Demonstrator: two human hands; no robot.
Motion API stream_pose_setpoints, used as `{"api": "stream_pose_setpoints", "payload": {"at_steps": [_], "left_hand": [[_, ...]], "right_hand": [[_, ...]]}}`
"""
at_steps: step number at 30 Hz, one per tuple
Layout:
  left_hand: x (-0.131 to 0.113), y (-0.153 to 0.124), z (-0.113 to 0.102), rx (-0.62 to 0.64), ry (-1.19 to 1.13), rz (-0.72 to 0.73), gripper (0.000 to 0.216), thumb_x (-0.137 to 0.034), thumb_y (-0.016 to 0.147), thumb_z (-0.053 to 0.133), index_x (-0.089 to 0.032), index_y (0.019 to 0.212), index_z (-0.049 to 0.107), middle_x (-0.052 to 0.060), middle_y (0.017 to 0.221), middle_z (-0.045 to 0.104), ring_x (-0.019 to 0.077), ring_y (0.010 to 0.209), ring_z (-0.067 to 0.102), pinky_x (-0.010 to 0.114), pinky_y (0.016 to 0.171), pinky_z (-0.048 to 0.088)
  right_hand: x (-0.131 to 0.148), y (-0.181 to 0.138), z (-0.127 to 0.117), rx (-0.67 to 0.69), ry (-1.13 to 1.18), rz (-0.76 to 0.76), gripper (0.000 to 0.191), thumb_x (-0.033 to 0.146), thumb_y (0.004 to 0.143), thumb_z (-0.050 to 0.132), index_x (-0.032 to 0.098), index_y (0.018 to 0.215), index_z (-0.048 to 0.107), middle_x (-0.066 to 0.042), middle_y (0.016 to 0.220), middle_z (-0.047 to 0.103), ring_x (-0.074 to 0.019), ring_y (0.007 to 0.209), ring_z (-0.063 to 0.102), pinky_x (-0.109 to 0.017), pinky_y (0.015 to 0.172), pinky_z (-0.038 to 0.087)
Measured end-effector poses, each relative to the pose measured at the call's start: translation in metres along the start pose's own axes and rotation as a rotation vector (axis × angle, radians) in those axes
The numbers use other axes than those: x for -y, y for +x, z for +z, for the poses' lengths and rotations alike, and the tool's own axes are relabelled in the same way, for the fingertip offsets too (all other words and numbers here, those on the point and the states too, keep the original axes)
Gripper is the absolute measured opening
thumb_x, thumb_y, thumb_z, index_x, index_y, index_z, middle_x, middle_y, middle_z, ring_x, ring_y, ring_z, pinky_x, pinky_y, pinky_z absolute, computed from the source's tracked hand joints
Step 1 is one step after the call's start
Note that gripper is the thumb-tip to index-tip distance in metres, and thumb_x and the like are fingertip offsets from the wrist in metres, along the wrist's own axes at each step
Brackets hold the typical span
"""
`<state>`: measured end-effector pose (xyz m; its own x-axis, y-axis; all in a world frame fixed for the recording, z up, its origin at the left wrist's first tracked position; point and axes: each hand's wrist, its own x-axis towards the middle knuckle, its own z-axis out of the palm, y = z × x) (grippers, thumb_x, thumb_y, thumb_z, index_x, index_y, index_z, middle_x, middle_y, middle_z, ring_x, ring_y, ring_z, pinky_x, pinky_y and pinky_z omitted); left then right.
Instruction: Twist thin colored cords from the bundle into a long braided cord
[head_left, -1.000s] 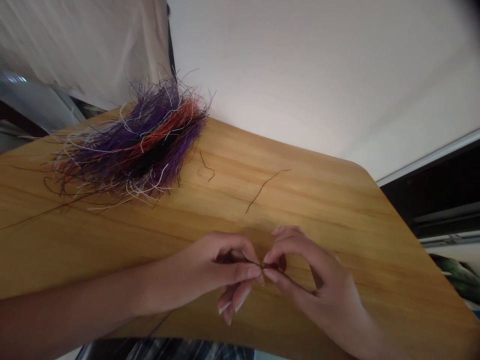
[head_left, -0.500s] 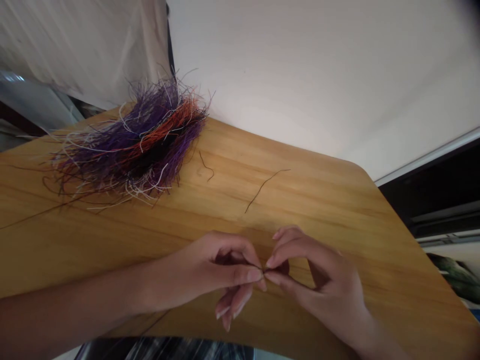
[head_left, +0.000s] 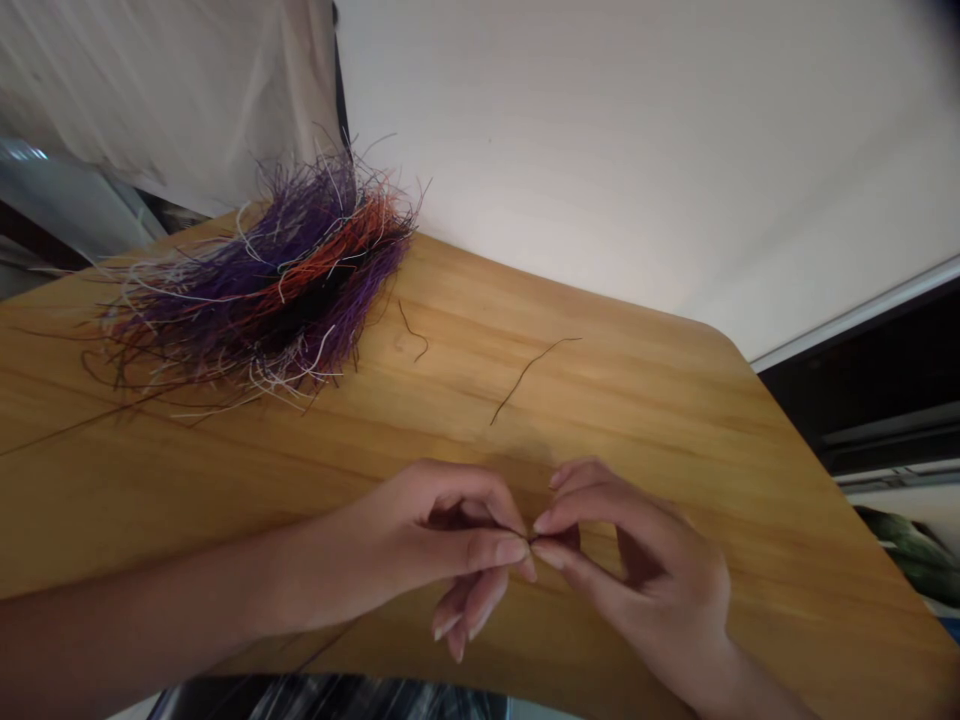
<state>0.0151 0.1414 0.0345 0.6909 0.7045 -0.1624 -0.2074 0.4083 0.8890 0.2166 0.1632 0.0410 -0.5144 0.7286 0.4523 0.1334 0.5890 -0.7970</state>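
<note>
My left hand [head_left: 465,545] pinches a thin dark strand [head_left: 531,540] between thumb and forefinger, its other fingers loosely curled below. The tips of my right hand [head_left: 630,560] meet on the same strand, right beside the left thumb tip. Only a tiny bit of it shows between the two pinches; the fingers cover the rest. Beneath the left wrist, a dark strand [head_left: 330,642] runs down toward the table's front edge; whether it is the same one I cannot tell.
A large bundle of purple, orange, black and white strands [head_left: 300,270] lies at the back left of the wooden table [head_left: 637,390]. Two loose dark pieces, a short curled strand [head_left: 412,330] and a longer strand [head_left: 529,372], rest beyond my hands. A white wall [head_left: 600,150] borders the table's back.
Almost nothing differs. Both hands have shifted very slightly right, still pinching the strand with fingertips together.
</note>
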Motion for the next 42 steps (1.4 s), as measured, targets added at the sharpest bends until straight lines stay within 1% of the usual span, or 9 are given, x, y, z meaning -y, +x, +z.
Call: {"api": "stream_pose_setpoints", "payload": {"at_steps": [8, 13, 21, 27, 30, 33, 36, 38, 42], "left_hand": [[0.002, 0.002, -0.003, 0.011, -0.011, 0.025, 0.016, -0.028, 0.092, 0.052, -0.015, 0.082, 0.055, -0.005, 0.058, 0.056, 0.0051, 0.046, 0.05, 0.016, 0.049, 0.042], [0.001, -0.001, -0.001, 0.022, -0.026, 0.022, 0.015, -0.027, 0.092, 0.052, -0.016, 0.084, 0.056, -0.005, 0.057, 0.056, 0.005, 0.046, 0.049, 0.016, 0.049, 0.041], [-0.001, -0.004, 0.001, 0.034, -0.026, -0.013, 0.017, -0.032, 0.091, 0.053, -0.017, 0.083, 0.054, -0.006, 0.056, 0.054, 0.0051, 0.046, 0.046, 0.017, 0.051, 0.041], [0.0, -0.002, 0.002, -0.007, 0.038, -0.031, 0.019, -0.032, 0.091, 0.053, -0.017, 0.082, 0.053, -0.004, 0.058, 0.057, 0.0058, 0.048, 0.049, 0.016, 0.049, 0.038], [0.002, 0.001, 0.002, -0.096, 0.152, -0.006, 0.018, -0.03, 0.091, 0.052, -0.017, 0.079, 0.055, -0.005, 0.058, 0.056, 0.0058, 0.049, 0.048, 0.016, 0.05, 0.038], [0.004, 0.003, 0.0, -0.184, 0.251, 0.016, 0.019, -0.027, 0.092, 0.052, -0.016, 0.077, 0.057, -0.006, 0.058, 0.054, 0.0059, 0.051, 0.047, 0.016, 0.052, 0.038], [0.005, 0.005, -0.004, -0.143, 0.15, -0.01, 0.017, -0.028, 0.092, 0.051, -0.016, 0.082, 0.058, -0.006, 0.057, 0.054, 0.006, 0.048, 0.047, 0.018, 0.052, 0.043], [0.006, 0.006, -0.007, -0.07, 0.002, -0.025, 0.016, -0.028, 0.092, 0.05, -0.016, 0.085, 0.058, -0.007, 0.055, 0.052, 0.006, 0.044, 0.045, 0.021, 0.051, 0.049], [0.007, 0.008, -0.009, 0.043, -0.251, -0.041, 0.015, -0.027, 0.09, 0.053, -0.015, 0.083, 0.059, -0.006, 0.053, 0.049, 0.0056, 0.041, 0.042, 0.02, 0.044, 0.05]], "right_hand": [[-0.001, 0.0, -0.001, 0.029, -0.008, -0.028, 0.021, 0.004, 0.075, 0.069, 0.016, 0.092, 0.066, -0.001, 0.075, 0.062, -0.013, 0.068, 0.058, -0.039, 0.083, 0.048], [-0.001, 0.001, -0.002, 0.009, 0.022, -0.034, 0.018, 0.004, 0.075, 0.07, 0.016, 0.087, 0.067, -0.001, 0.071, 0.061, -0.013, 0.066, 0.057, -0.038, 0.08, 0.049], [0.002, 0.0, -0.004, 0.064, -0.02, -0.058, 0.011, 0.01, 0.079, 0.068, 0.016, 0.089, 0.065, 0.0, 0.07, 0.06, -0.0127, 0.067, 0.057, -0.037, 0.081, 0.049], [0.003, -0.003, -0.006, 0.141, -0.074, 0.031, 0.009, 0.013, 0.084, 0.063, 0.019, 0.09, 0.06, 0.0, 0.079, 0.059, -0.0142, 0.08, 0.058, -0.031, 0.077, 0.048], [0.004, -0.002, -0.007, 0.228, -0.144, 0.129, 0.005, 0.014, 0.087, 0.058, 0.019, 0.089, 0.058, 0.0, 0.079, 0.057, -0.0121, 0.077, 0.056, -0.025, 0.068, 0.047], [0.005, 0.001, -0.007, 0.276, -0.181, 0.212, 0.006, 0.016, 0.09, 0.054, 0.02, 0.088, 0.058, 0.001, 0.081, 0.057, -0.0102, 0.075, 0.056, -0.022, 0.067, 0.046], [0.005, 0.003, -0.007, 0.281, -0.154, 0.263, 0.008, 0.016, 0.091, 0.054, 0.019, 0.086, 0.06, 0.002, 0.079, 0.059, -0.0086, 0.073, 0.058, -0.02, 0.067, 0.047], [0.005, 0.004, -0.007, 0.234, -0.175, 0.178, 0.008, 0.013, 0.089, 0.055, 0.018, 0.092, 0.061, 0.001, 0.082, 0.061, -0.0096, 0.076, 0.059, -0.021, 0.069, 0.049], [0.004, 0.002, -0.006, 0.107, -0.399, -0.153, 0.025, 0.002, 0.083, 0.059, 0.014, 0.104, 0.062, -0.005, 0.09, 0.064, -0.014, 0.082, 0.059, -0.029, 0.073, 0.049]]}}
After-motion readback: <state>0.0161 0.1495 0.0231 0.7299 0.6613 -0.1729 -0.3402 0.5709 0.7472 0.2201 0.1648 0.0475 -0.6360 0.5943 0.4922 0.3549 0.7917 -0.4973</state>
